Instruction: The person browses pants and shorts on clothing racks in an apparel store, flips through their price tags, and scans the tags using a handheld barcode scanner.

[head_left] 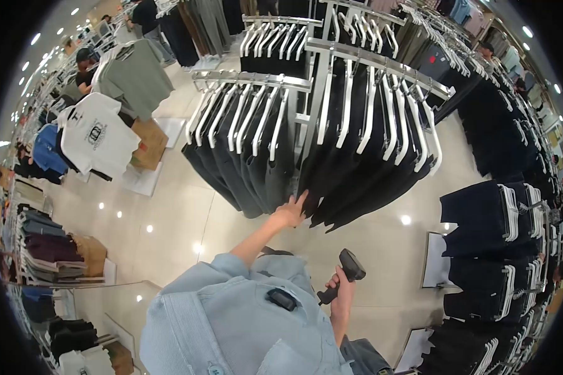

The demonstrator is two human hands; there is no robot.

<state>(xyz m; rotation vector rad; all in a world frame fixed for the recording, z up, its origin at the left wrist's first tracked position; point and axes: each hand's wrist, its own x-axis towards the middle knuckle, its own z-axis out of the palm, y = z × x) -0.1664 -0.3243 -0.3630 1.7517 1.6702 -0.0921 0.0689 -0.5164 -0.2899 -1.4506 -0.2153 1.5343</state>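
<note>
My left hand (289,214) reaches forward to the lower edge of the black garments (356,169), which look like shorts or trousers. Its fingers are stretched out and apart, with the tips touching or very near the dark cloth. Dark grey garments (238,172) hang just left of that hand, on white hangers (266,122). In my right hand (341,294), held lower and close to my body, is a black handheld barcode scanner (351,265). My fingers wrap round its handle, and its head points up.
A metal rack (250,80) carries the garments in front of me. Dark garments (475,219) hang along the right side. A white printed T-shirt (97,131) and cardboard boxes (147,144) stand at the left. Several people are farther off among the racks.
</note>
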